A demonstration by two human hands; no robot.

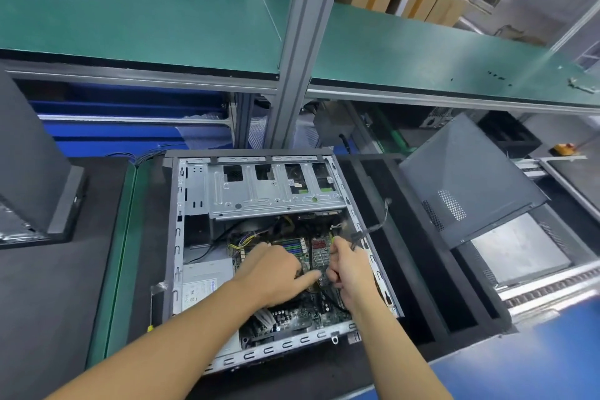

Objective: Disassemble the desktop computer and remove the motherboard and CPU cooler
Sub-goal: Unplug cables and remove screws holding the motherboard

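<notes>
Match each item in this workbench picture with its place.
Items
1. silver metal drive cage
2. dark grey perforated side panel
3. grey power supply box with white label
4. black cable bundle

Places
A. propped up to the right of the open black computer case
B. running into the right hand
C. far end inside the case
D. near-left inside the case

Pairs: 1-C, 2-A, 3-D, 4-B

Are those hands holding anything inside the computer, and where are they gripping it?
The right hand grips a dark cable near its lower end. The left hand holds nothing and only touches the motherboard.
</notes>
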